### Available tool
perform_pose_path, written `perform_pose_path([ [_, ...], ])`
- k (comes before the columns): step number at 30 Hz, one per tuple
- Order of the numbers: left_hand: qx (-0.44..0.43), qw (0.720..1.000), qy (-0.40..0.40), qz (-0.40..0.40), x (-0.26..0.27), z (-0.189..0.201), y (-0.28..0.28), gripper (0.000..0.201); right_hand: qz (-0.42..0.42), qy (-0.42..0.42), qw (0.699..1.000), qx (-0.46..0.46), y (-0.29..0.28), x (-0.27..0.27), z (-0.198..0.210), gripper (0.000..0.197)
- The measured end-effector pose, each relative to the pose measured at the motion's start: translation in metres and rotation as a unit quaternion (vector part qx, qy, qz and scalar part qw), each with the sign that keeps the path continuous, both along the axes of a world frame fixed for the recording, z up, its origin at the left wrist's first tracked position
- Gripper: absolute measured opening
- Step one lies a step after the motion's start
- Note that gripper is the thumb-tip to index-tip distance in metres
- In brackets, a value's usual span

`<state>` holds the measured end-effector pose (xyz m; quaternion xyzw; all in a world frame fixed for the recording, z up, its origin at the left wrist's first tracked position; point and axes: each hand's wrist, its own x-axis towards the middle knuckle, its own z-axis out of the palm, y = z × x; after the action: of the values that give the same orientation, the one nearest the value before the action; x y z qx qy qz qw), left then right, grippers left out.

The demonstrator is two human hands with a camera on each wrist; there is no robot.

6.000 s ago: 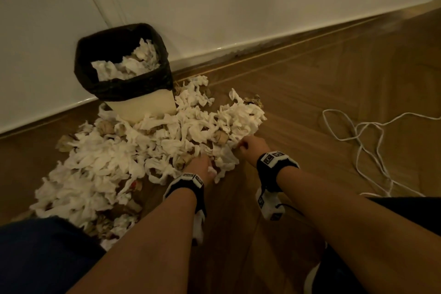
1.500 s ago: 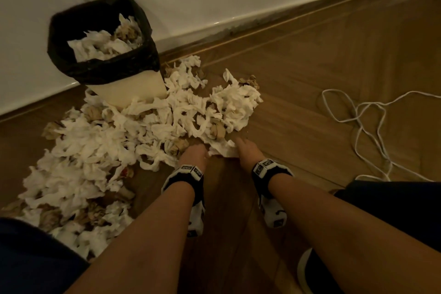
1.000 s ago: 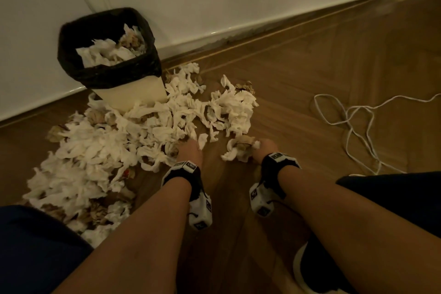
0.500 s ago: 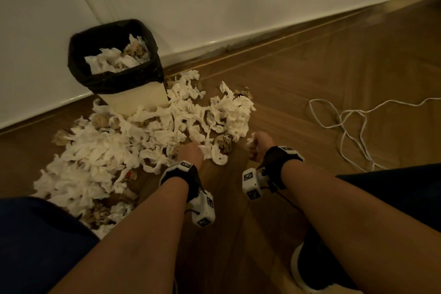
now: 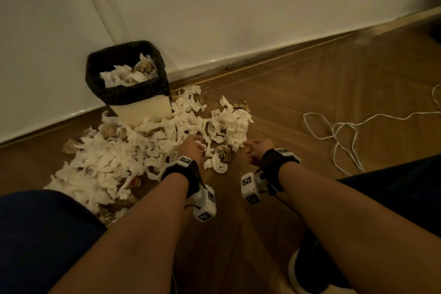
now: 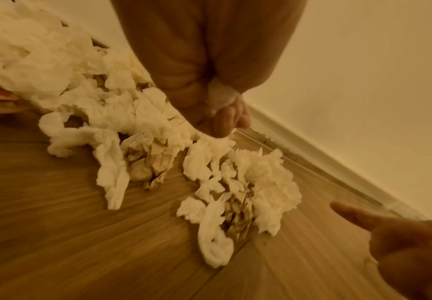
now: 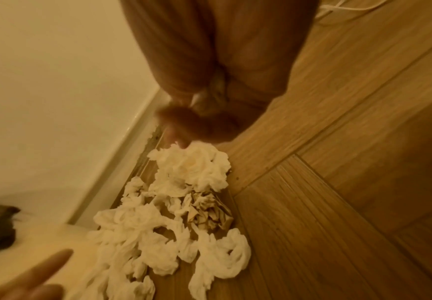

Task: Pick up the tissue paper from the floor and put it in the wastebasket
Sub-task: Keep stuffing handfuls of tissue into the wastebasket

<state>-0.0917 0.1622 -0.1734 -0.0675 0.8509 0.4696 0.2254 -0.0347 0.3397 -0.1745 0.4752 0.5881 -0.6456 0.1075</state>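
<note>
Wood floor [image 5: 310,107], white wall [image 5: 238,7]. Tissue paper [image 5: 100,164] heaped round lined wastebasket [image 5: 140,112], part-full. White cable [image 5: 338,136] to R. Left hand [image 5: 192,148] clamps a tissue wad [image 6: 220,97]; right hand [image 5: 259,149] curled on a scrap, prob. tissue, blurred.

No readable text anywhere; the wrist cameras [image 5: 204,203] carry only black-and-white square marker patterns.

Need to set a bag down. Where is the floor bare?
Bare floor lies between the tissue pile, the wall and the cable, and between both forearms. It is crowded around the wastebasket.
</note>
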Motion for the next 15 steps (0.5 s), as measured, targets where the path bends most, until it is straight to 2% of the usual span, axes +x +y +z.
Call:
perform_pose_path([
  [1, 0.006, 1.000, 0.023, 0.011, -0.002, 0.011, 0.000, 0.030, 0.023, 0.002, 0.999, 0.025, -0.001, 0.000, 0.009, 0.023],
  [3, -0.032, 0.996, 0.085, 0.003, -0.009, 0.032, 0.000, 0.060, 0.046, 0.014, 0.996, 0.072, -0.002, -0.004, 0.024, 0.041],
  [5, -0.086, 0.990, 0.114, 0.010, -0.020, 0.057, -0.006, 0.071, 0.028, 0.033, 0.997, 0.058, -0.003, -0.014, 0.044, 0.048],
  [7, -0.114, 0.983, 0.141, 0.019, -0.034, 0.084, -0.015, 0.074, 0.047, 0.057, 0.993, 0.087, -0.008, -0.028, 0.066, 0.045],
  [9, -0.140, 0.971, 0.191, 0.023, -0.049, 0.108, -0.027, 0.069, 0.068, 0.091, 0.980, 0.164, -0.016, -0.045, 0.092, 0.043],
  [10, -0.143, 0.965, 0.218, 0.029, -0.056, 0.121, -0.034, 0.065, 0.051, 0.107, 0.974, 0.192, -0.021, -0.056, 0.105, 0.047],
  [12, -0.130, 0.953, 0.266, 0.061, -0.069, 0.150, -0.047, 0.067, 0.032, 0.142, 0.963, 0.227, -0.035, -0.076, 0.139, 0.054],
  [15, -0.079, 0.936, 0.322, 0.119, -0.087, 0.187, -0.068, 0.064, 0.082, 0.204, 0.939, 0.266, -0.059, -0.104, 0.181, 0.055],
])
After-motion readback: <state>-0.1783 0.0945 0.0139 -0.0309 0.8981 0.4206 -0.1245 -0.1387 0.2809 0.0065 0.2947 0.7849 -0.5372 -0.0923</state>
